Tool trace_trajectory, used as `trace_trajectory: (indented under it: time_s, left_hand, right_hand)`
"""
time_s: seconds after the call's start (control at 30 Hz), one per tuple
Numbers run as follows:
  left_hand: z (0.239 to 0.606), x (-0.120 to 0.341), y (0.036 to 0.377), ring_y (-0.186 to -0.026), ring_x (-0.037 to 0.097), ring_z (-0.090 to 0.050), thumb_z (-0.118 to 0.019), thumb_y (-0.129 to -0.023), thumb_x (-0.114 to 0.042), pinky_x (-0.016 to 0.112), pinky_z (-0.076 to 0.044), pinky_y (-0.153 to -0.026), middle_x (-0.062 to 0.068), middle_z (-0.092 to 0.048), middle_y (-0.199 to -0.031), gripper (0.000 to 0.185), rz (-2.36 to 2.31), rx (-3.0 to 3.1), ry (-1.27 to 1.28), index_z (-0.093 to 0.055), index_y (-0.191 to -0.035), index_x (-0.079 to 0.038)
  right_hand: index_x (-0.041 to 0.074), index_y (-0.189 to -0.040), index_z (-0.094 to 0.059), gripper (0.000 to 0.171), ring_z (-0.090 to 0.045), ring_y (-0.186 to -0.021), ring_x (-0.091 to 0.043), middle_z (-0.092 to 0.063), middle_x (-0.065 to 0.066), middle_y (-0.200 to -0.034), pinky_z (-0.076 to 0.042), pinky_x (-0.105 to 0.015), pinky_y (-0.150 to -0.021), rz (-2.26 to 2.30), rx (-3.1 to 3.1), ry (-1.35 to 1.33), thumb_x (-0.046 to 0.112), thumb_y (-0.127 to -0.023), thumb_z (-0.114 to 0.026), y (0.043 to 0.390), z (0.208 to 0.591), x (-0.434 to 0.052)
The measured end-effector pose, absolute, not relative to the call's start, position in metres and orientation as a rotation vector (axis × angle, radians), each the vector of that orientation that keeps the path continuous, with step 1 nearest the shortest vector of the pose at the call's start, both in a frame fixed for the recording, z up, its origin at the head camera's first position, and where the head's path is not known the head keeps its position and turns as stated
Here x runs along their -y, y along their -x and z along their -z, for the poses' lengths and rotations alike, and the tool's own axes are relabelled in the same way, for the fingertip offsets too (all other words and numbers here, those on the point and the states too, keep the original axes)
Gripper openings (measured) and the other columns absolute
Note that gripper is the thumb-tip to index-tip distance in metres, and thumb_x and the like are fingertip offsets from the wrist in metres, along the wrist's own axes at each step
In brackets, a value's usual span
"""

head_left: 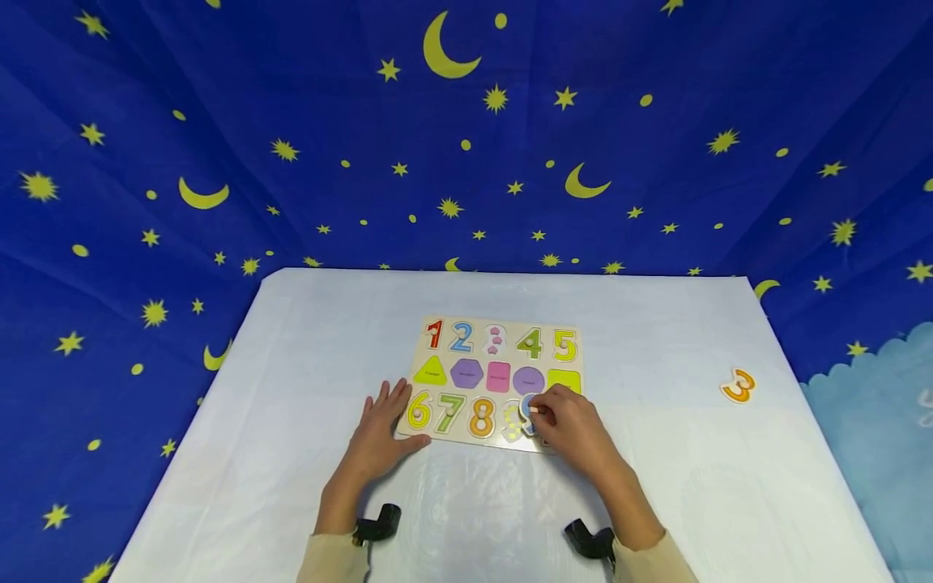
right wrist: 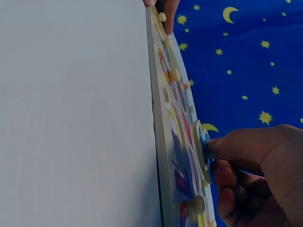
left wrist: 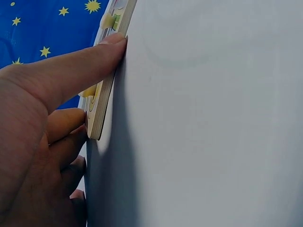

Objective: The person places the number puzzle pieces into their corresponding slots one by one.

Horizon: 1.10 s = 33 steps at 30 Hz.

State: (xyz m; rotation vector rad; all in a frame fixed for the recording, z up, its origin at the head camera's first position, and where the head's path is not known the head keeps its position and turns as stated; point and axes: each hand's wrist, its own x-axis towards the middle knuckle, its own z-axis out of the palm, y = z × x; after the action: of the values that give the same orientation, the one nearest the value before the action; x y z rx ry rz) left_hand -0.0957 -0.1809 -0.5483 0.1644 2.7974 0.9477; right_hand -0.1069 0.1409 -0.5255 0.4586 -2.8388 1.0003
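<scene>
A wooden number puzzle board (head_left: 477,441) lies on the table, with knobbed number pieces and coloured shapes on it. My right hand (head_left: 576,429) pinches a blue number 9 piece (head_left: 526,414) by its knob. In the right wrist view the piece (right wrist: 200,151) is raised off the board, beside a recess with yellow dots (head_left: 512,423). My left hand (head_left: 377,433) rests at the board's lower left corner, fingers spread along the side and thumb on the front edge. The recess for 3 (head_left: 496,340) shows pink pictures. My right hand covers the board's lower right corner.
An orange number 3 piece (head_left: 739,386) lies apart on the white table (head_left: 291,340), far to the right of the board. A blue cloth (head_left: 350,210) with yellow stars and moons hangs behind the table. A black wrist camera (head_left: 379,524) sits at each wrist.
</scene>
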Motion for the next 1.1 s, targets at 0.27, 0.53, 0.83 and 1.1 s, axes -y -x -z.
trace_trajectory:
  time_s: [0.27,0.53,0.83,1.1]
  left_hand:
    - [0.55,0.185,0.09,-0.146,0.026,-0.006,-0.081,-0.076,-0.04,0.049,0.0,-0.116,0.002,-0.023,-0.157,0.095,-0.966,-2.813,-0.161,-0.031,-0.15,-0.009]
    - [0.554,0.18,0.088,-0.146,0.026,-0.006,-0.08,-0.076,-0.04,0.047,0.0,-0.116,0.002,-0.022,-0.157,0.095,-0.966,-2.803,-0.176,-0.03,-0.151,-0.009]
    - [0.549,0.18,0.094,-0.146,0.023,-0.003,-0.08,-0.077,-0.038,0.045,0.003,-0.116,0.001,-0.02,-0.158,0.095,-0.975,-2.803,-0.179,-0.028,-0.151,-0.009]
    - [0.55,0.18,0.096,-0.146,0.024,-0.002,-0.08,-0.077,-0.04,0.045,0.004,-0.116,0.001,-0.02,-0.158,0.096,-0.962,-2.794,-0.185,-0.027,-0.152,-0.01]
  right_hand:
    - [0.009,-0.087,-0.074,0.009,-0.046,-0.064,-0.006,-0.051,0.01,-0.074,-0.043,-0.022,-0.057,-0.958,2.819,-0.524,0.008,-0.078,-0.075,0.109,0.532,-0.126]
    - [0.009,-0.088,-0.075,0.01,-0.046,-0.065,-0.005,-0.052,0.01,-0.075,-0.045,-0.02,-0.058,-0.909,2.859,-0.558,0.007,-0.078,-0.073,0.102,0.538,-0.121]
    - [0.009,-0.091,-0.076,0.013,-0.046,-0.065,-0.007,-0.053,0.009,-0.076,-0.046,-0.022,-0.06,-0.836,2.866,-0.56,0.011,-0.079,-0.073,0.107,0.537,-0.113]
    - [0.008,-0.091,-0.075,0.012,-0.045,-0.065,-0.008,-0.051,0.007,-0.076,-0.046,-0.023,-0.061,-0.799,2.893,-0.553,0.011,-0.08,-0.072,0.108,0.538,-0.111]
